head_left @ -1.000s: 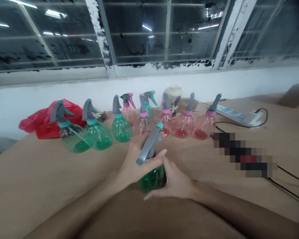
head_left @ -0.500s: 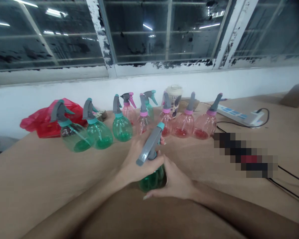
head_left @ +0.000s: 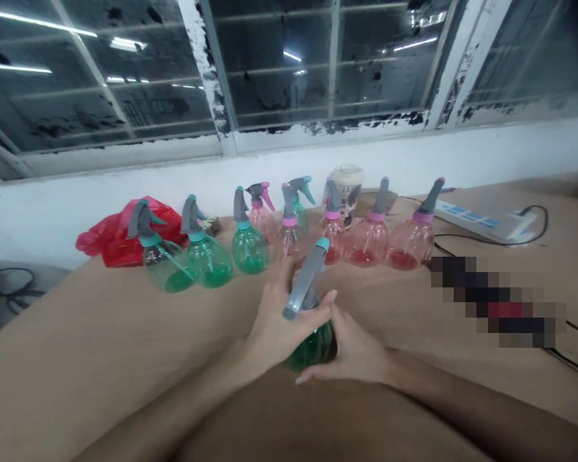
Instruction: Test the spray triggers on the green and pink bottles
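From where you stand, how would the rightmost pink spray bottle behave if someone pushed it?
The pink spray bottle looks light for its size, holding only a shallow pool of red liquid. Its rounded body seems smooth, so perhaps slippery. Pushed at its tall gray sprayer head, it might well tip.

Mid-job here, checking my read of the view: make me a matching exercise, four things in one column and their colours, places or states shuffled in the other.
1. nearest spray bottle
2. plastic bag
3. lidded cup
4. power strip

A. red, crumpled
B. between left hand and right hand
C. black cord plugged in
D. upright behind the pink bottles

Pairs: 1-B, 2-A, 3-D, 4-C
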Demonstrator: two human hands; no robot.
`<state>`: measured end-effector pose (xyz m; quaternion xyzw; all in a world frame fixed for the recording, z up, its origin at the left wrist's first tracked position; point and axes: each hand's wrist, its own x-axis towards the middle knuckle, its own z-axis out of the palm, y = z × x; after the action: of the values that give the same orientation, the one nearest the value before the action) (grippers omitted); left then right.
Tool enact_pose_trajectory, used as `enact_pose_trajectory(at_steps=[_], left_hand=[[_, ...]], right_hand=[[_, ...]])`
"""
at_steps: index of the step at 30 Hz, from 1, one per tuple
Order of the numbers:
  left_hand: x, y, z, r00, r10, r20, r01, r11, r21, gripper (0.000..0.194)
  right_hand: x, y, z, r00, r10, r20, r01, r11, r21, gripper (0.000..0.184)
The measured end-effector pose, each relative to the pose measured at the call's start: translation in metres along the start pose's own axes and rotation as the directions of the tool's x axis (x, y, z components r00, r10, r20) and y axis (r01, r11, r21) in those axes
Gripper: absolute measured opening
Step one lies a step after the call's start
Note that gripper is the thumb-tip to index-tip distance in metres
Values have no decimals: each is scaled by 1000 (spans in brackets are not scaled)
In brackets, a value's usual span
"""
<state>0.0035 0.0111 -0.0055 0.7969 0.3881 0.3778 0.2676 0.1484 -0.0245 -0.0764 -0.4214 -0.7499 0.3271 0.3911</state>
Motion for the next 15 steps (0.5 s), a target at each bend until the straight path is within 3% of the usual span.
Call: enact_pose_trajectory(at_steps=[4, 8, 11, 15], left_hand=[[-17, -3, 1, 999, -14, 44, 16, 999, -39, 26], [-36, -4, -19, 996, -39, 79, 40, 999, -7, 23], [-55, -15, -54, 990, -140, -18, 141, 986, 94, 26], [-82, -45, -124, 923, -199, -328, 301, 907, 296, 28]], right_hand=[[-1, 0, 4, 997, -69, -15, 70, 997, 43, 98], [-3, 1, 7, 999, -52, -11, 53, 994, 96, 107], [-7, 2, 6, 999, 52, 13, -52, 998, 30, 102], [-10, 2, 4, 992, 128, 11, -127, 990, -55, 90]])
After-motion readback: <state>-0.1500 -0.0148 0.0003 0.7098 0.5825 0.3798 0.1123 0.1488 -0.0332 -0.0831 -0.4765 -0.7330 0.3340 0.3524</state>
